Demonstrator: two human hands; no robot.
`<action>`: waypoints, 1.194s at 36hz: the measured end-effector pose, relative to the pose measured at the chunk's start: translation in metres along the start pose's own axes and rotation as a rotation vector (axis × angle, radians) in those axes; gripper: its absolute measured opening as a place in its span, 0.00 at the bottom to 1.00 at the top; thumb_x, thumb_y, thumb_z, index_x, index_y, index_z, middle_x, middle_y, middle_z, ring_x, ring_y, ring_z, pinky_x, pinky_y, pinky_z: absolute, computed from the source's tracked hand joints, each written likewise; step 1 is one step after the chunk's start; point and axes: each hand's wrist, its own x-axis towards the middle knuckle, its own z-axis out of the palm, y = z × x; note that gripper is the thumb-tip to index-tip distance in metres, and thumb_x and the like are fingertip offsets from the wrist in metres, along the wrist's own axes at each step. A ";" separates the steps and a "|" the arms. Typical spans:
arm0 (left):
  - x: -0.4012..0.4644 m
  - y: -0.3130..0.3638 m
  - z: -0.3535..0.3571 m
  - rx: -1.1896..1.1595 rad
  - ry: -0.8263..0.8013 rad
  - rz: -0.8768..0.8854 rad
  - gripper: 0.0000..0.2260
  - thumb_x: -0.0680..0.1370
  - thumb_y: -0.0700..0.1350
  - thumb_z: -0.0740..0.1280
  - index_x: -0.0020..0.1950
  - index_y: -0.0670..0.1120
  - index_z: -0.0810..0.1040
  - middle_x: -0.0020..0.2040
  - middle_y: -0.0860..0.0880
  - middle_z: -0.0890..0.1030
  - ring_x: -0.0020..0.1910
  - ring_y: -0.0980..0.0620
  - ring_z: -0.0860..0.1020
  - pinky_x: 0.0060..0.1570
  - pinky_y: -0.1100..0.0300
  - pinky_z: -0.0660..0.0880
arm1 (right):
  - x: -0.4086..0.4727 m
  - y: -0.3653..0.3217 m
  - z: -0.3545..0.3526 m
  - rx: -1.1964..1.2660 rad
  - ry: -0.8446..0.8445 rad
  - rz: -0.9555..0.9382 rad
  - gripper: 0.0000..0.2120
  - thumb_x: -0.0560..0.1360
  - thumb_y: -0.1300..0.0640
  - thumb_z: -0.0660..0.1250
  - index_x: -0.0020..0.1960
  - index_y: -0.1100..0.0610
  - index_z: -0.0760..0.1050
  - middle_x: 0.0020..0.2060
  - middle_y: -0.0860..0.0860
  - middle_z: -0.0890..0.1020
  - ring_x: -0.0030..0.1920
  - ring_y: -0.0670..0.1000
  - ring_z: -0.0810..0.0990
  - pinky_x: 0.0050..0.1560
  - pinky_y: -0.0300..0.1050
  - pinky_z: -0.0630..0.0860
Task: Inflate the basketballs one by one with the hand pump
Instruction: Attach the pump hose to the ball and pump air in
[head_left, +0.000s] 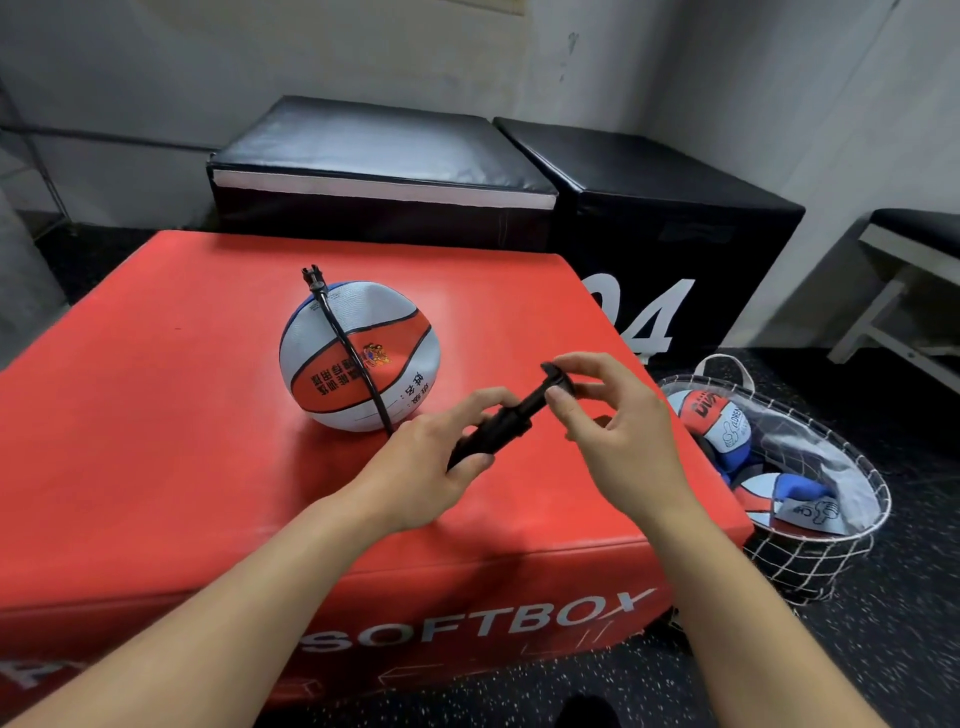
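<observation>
One ball (359, 356) sits on the red box (156, 415), hose (347, 347) arching over it. Left hand (415, 467) grips the pump (498, 423) barrel, right hand (618, 431) pinches the handle. Suggest keeping the barrel steady, stroking straight, and checking the hose end is seated; can't tell from here.

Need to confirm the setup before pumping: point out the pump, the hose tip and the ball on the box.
hand pump (506, 423), head view, black barrel between the hands
hose tip (313, 275), head view, connector end above the ball
basketball (402, 332), head view, orange panel
</observation>
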 end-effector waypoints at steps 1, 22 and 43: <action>0.000 0.000 0.000 -0.001 -0.004 -0.001 0.30 0.81 0.40 0.70 0.72 0.71 0.66 0.65 0.52 0.82 0.58 0.49 0.85 0.52 0.45 0.83 | 0.002 0.000 -0.005 0.022 0.034 -0.001 0.10 0.80 0.56 0.73 0.58 0.43 0.80 0.54 0.36 0.84 0.57 0.43 0.84 0.45 0.62 0.82; -0.004 -0.007 -0.006 -0.097 0.033 -0.007 0.30 0.80 0.36 0.69 0.71 0.67 0.67 0.61 0.57 0.83 0.54 0.53 0.85 0.62 0.45 0.80 | 0.015 -0.018 0.016 0.073 0.196 -0.054 0.09 0.78 0.55 0.75 0.58 0.51 0.83 0.51 0.42 0.85 0.55 0.40 0.83 0.40 0.32 0.75; 0.000 0.003 0.005 0.021 -0.032 -0.013 0.31 0.81 0.42 0.70 0.72 0.72 0.66 0.64 0.55 0.83 0.60 0.47 0.84 0.62 0.46 0.79 | 0.002 0.010 -0.017 0.128 0.122 0.055 0.08 0.80 0.58 0.73 0.57 0.47 0.82 0.53 0.42 0.85 0.56 0.46 0.85 0.40 0.54 0.83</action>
